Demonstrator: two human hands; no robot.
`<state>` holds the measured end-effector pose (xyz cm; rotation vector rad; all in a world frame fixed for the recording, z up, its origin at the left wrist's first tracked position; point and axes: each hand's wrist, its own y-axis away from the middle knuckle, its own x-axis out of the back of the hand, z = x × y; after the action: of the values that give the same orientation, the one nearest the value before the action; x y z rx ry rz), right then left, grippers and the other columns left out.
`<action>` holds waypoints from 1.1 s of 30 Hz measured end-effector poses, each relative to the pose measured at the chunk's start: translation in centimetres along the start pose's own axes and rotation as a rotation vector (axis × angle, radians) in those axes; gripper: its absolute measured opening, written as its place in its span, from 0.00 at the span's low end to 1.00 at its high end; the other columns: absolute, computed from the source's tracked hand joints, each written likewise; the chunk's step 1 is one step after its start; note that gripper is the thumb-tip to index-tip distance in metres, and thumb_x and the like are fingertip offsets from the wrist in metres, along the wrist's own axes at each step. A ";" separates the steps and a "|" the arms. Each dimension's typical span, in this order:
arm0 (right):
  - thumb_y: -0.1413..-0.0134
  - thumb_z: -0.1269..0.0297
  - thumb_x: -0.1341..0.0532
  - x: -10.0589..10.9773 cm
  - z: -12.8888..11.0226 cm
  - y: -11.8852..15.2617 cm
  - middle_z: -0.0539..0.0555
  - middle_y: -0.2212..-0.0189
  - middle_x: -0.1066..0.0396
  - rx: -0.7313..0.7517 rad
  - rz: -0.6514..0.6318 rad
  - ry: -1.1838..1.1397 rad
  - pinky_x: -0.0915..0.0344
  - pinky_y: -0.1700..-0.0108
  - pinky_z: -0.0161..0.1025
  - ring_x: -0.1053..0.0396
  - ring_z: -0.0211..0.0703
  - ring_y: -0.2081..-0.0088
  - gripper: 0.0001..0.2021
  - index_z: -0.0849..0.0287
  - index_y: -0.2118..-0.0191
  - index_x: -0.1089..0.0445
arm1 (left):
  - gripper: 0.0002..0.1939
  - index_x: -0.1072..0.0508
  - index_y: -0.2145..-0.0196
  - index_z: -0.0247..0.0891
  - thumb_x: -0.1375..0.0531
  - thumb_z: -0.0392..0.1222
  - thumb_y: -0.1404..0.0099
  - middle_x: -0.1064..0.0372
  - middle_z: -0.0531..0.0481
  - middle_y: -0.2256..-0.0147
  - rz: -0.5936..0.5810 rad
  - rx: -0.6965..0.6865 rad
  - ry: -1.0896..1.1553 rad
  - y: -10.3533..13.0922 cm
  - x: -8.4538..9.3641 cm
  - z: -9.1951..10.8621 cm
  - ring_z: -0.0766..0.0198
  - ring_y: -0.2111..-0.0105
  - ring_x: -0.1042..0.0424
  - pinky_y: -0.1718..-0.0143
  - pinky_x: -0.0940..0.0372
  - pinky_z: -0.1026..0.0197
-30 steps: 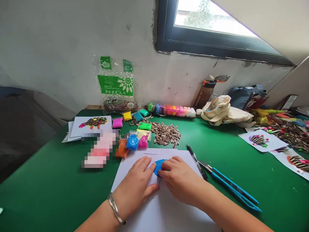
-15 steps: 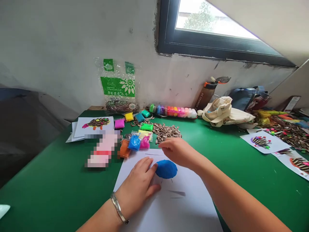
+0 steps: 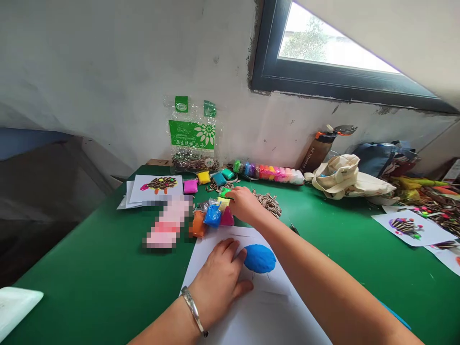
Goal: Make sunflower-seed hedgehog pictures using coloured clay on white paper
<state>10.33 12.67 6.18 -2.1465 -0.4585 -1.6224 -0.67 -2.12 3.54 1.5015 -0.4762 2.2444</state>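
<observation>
White paper [image 3: 258, 311] lies on the green table with a blue clay oval [image 3: 259, 258] and small drawn legs below it. My left hand [image 3: 223, 273], a silver bracelet at its wrist, rests open on the paper, fingertips beside the oval's left edge. My right hand [image 3: 244, 203] reaches over the clay packets, its fingertips at the green packet [image 3: 225, 191] and above the pale yellow one [image 3: 223, 204]. Its grip is too small to make out. Nearby lie blue [image 3: 212, 215], orange [image 3: 198, 224] and magenta [image 3: 226, 216] packets. Sunflower seeds [image 3: 269, 203] are piled right of that hand.
Behind stand a seed bag [image 3: 194, 139], a row of coloured clay [image 3: 269, 172], a bottle [image 3: 318, 149] and a cloth bag [image 3: 338, 177]. Finished pictures lie at left [image 3: 156, 188] and right [image 3: 411, 227]. A white tray [image 3: 17, 306] sits at the near left.
My right hand has moved from above the paper's top edge forward and left to the packets. My left hand stays on the paper. The whole view has shifted slightly.
</observation>
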 end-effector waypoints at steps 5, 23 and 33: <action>0.49 0.72 0.46 -0.4 -2.6 -0.3 0.57 0.48 0.36 0.114 0.026 -0.048 0.47 0.50 0.40 0.42 0.47 0.49 0.26 0.57 0.43 0.39 | 0.24 0.32 0.48 0.34 0.39 0.46 0.41 0.38 0.37 0.47 0.018 -0.017 0.024 0.3 -0.1 0.0 0.45 0.44 0.42 0.44 0.42 0.44; 0.54 0.70 0.42 -2.2 -3.7 -3.3 0.57 0.56 0.30 0.195 -0.157 0.053 0.44 0.54 0.46 0.38 0.53 0.53 0.23 0.52 0.48 0.34 | 0.17 0.30 0.53 0.36 0.39 0.41 0.41 0.34 0.42 0.52 0.019 -0.031 -0.015 0.3 -0.3 0.1 0.48 0.47 0.40 0.43 0.45 0.45; 0.60 0.74 0.41 -1.1 -3.6 -4.0 0.55 0.63 0.29 0.174 -0.111 -0.102 0.41 0.65 0.35 0.34 0.45 0.62 0.17 0.58 0.59 0.32 | 0.18 0.30 0.53 0.36 0.38 0.41 0.42 0.34 0.41 0.51 0.031 -0.031 -0.020 0.3 -0.4 0.0 0.47 0.46 0.40 0.43 0.44 0.43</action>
<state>5.07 14.28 6.46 -2.1123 -0.7352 -1.4742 -0.70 -2.42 3.15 1.5116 -0.5412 2.2370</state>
